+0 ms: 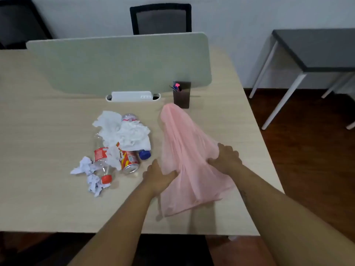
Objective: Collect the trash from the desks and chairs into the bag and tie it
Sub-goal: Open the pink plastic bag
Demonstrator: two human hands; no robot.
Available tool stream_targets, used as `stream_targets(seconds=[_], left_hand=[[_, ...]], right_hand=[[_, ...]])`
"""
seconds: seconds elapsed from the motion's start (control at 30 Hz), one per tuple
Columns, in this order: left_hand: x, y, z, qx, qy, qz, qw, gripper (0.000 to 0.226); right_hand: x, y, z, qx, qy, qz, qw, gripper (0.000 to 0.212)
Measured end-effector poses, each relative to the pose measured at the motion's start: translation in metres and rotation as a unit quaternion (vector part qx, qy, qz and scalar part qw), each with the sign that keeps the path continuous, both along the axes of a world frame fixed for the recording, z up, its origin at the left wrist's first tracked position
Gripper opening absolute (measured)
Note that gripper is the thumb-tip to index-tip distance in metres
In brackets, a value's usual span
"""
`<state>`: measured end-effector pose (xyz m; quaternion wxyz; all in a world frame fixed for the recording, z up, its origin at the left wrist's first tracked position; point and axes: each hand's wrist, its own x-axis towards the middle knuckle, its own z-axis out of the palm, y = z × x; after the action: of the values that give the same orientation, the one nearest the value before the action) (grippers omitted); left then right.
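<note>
A thin pink plastic bag (184,150) lies stretched across the wooden desk (42,204), its far end near the pen holder. My left hand (158,177) grips its left edge and my right hand (226,160) grips its right edge. To the left of the bag sits a pile of trash: crumpled white tissues (124,131), a clear plastic bottle with a red cap (102,162), a red and yellow can (129,160), a second bottle with a blue cap (144,154) and balled paper (90,175).
A grey-green divider panel (119,64) stands across the desk behind a white cable box (132,96). A dark pen holder (182,95) stands by the bag's far end. A black chair (161,18) is behind the divider. A grey side table (315,48) stands at right.
</note>
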<state>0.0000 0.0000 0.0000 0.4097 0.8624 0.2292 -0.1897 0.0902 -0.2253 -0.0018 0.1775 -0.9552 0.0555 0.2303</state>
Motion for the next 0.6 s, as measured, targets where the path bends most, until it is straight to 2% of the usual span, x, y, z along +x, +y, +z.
stream_targets(seconds=[0.07, 0.13, 0.2, 0.27, 0.3, 0.4, 0.47, 0.6], left_hand=[[-0.001, -0.013, -0.008, 0.031, 0.052, 0.017, 0.998, 0.115], [-0.008, -0.027, -0.017, 0.069, 0.050, 0.027, 0.996, 0.108], [-0.011, -0.035, -0.027, 0.049, 0.025, 0.059, 0.997, 0.083], [-0.013, -0.041, -0.030, 0.023, 0.007, 0.082, 0.996, 0.042], [-0.014, -0.043, -0.028, 0.031, 0.002, 0.083, 0.996, 0.028], [-0.011, -0.045, -0.011, 0.070, -0.079, 0.068, 0.992, 0.019], [0.001, -0.043, 0.009, 0.094, -0.132, 0.044, 0.986, 0.017], [0.031, -0.030, 0.070, 0.088, -0.251, 0.038, 0.963, 0.012]], right_hand=[[-0.005, -0.005, -0.009, -0.017, 0.005, -0.017, 1.000, 0.089], [-0.017, -0.010, -0.023, -0.028, 0.008, -0.031, 0.999, 0.085], [-0.027, -0.012, -0.034, -0.040, -0.011, -0.041, 0.998, 0.061], [-0.038, -0.013, -0.040, -0.041, -0.039, -0.034, 0.998, 0.031], [-0.043, -0.013, -0.041, -0.039, -0.046, -0.029, 0.998, 0.022], [-0.047, -0.011, -0.026, 0.063, -0.115, -0.078, 0.988, 0.006], [-0.037, -0.007, 0.001, 0.129, -0.175, -0.104, 0.970, 0.007], [-0.014, 0.011, 0.073, 0.198, -0.290, -0.085, 0.932, 0.008]])
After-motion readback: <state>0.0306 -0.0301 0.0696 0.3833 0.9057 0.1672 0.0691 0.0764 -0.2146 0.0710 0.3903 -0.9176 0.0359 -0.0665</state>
